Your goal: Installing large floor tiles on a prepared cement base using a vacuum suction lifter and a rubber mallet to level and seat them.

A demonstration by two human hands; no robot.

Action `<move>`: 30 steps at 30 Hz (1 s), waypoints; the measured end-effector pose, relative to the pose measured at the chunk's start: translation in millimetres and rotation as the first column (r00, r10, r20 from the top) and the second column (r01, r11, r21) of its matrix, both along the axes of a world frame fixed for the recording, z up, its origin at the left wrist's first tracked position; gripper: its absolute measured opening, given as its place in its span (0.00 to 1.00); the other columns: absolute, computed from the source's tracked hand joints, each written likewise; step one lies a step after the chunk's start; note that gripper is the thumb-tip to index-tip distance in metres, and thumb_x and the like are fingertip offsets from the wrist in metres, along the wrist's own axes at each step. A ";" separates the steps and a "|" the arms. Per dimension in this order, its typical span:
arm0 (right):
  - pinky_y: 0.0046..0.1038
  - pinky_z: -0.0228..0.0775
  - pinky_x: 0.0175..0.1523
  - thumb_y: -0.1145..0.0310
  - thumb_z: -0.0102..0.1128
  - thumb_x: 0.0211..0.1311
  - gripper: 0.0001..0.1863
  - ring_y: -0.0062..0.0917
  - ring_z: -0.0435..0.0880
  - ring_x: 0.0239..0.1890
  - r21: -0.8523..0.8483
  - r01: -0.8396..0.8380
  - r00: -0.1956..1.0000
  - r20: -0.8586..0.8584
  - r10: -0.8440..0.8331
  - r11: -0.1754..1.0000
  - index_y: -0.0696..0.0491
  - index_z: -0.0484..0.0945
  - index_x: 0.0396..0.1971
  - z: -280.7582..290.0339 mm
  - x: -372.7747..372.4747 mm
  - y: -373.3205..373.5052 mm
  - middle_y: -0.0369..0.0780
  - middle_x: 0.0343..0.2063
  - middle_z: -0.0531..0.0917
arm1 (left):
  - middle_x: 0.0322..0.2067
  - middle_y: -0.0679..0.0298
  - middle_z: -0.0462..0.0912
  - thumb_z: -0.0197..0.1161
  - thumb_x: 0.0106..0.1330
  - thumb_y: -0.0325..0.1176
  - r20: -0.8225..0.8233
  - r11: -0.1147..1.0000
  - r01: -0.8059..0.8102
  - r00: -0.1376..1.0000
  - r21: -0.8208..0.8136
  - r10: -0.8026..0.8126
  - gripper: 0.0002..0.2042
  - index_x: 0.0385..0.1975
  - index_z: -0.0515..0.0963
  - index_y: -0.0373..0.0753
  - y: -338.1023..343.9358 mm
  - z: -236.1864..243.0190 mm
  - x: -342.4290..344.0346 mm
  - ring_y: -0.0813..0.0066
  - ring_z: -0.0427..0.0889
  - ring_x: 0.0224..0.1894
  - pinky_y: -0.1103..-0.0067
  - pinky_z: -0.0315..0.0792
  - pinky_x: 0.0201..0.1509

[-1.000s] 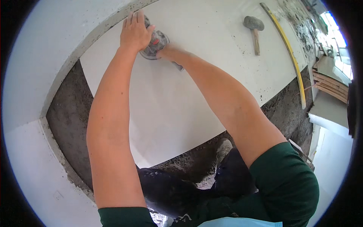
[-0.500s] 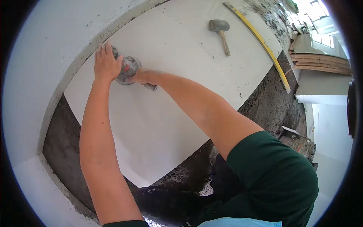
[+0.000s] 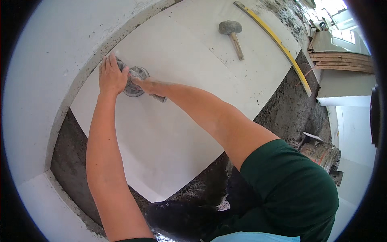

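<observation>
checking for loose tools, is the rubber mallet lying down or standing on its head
Lying down: the rubber mallet is on the white tile, its wooden handle stretched out along the surface.

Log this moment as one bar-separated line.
Left hand: on grey round-based tool | right hand: on same tool | tool: on pale slab | mallet: right of tool | yellow bar: right of mallet
</observation>
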State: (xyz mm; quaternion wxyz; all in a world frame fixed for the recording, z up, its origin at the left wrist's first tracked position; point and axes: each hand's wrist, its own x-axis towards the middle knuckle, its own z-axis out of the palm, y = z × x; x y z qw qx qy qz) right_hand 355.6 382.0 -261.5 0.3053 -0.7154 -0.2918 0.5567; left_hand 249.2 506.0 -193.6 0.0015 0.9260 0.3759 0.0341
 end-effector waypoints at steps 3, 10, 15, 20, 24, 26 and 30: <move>0.41 0.69 0.52 0.24 0.44 0.65 0.48 0.35 0.79 0.47 0.030 -0.052 0.997 -0.050 0.054 0.998 0.59 0.81 0.54 17.2 -27.5 12.1 0.47 0.45 0.82 | 0.72 0.44 0.61 0.61 0.69 0.48 -0.028 0.999 -0.017 0.999 0.047 0.018 0.41 0.75 0.51 0.33 14.8 2.9 -34.5 0.47 0.55 0.77 0.60 0.48 0.81; 0.39 0.69 0.59 0.25 0.42 0.68 0.46 0.31 0.74 0.56 0.113 -0.066 0.994 -0.077 0.075 0.991 0.51 0.72 0.67 -23.5 -5.4 15.9 0.45 0.58 0.78 | 0.72 0.42 0.61 0.58 0.69 0.46 -0.010 0.999 0.036 0.999 -0.003 -0.036 0.39 0.74 0.53 0.32 21.6 -6.9 -12.9 0.45 0.58 0.75 0.61 0.51 0.80; 0.35 0.75 0.31 0.25 0.42 0.67 0.41 0.28 0.79 0.29 0.050 -0.035 0.997 -0.069 0.038 0.998 0.51 0.79 0.52 5.1 -15.1 5.8 0.41 0.33 0.79 | 0.73 0.48 0.60 0.62 0.65 0.42 0.078 0.980 0.039 0.997 -0.195 -0.024 0.40 0.74 0.53 0.34 49.2 -5.9 -19.4 0.44 0.60 0.74 0.60 0.55 0.79; 0.32 0.67 0.21 0.23 0.45 0.64 0.40 0.25 0.73 0.19 -0.042 0.070 0.996 -0.055 -0.073 0.997 0.51 0.76 0.37 -3.9 3.8 -1.3 0.36 0.23 0.73 | 0.76 0.44 0.53 0.48 0.75 0.33 -0.105 0.898 0.001 0.993 -0.440 -0.053 0.33 0.77 0.47 0.33 17.7 40.9 0.7 0.52 0.57 0.77 0.64 0.53 0.80; 0.34 0.69 0.22 0.24 0.46 0.64 0.40 0.26 0.74 0.19 -0.141 0.071 0.990 -0.112 -0.087 0.988 0.54 0.74 0.34 3.5 0.7 6.7 0.37 0.23 0.73 | 0.76 0.44 0.52 0.47 0.72 0.28 0.192 0.870 0.248 0.964 -0.425 -0.181 0.34 0.78 0.45 0.32 19.0 37.9 -36.3 0.52 0.57 0.77 0.65 0.54 0.80; 0.34 0.69 0.23 0.24 0.46 0.64 0.40 0.27 0.74 0.19 -0.143 0.075 0.991 -0.100 -0.090 0.987 0.54 0.74 0.34 3.1 -5.0 7.3 0.38 0.23 0.74 | 0.76 0.45 0.53 0.47 0.71 0.28 0.053 0.872 0.120 0.993 -0.475 -0.107 0.35 0.78 0.45 0.32 17.7 48.1 -21.9 0.53 0.57 0.77 0.65 0.54 0.80; 0.34 0.71 0.24 0.25 0.46 0.65 0.40 0.27 0.75 0.19 -0.088 0.083 0.990 -0.106 -0.092 0.993 0.54 0.74 0.34 6.1 -4.4 4.9 0.39 0.22 0.74 | 0.76 0.45 0.54 0.51 0.69 0.28 0.125 0.893 0.214 0.976 -0.397 -0.179 0.37 0.78 0.44 0.31 14.3 42.1 -37.7 0.54 0.57 0.77 0.66 0.56 0.79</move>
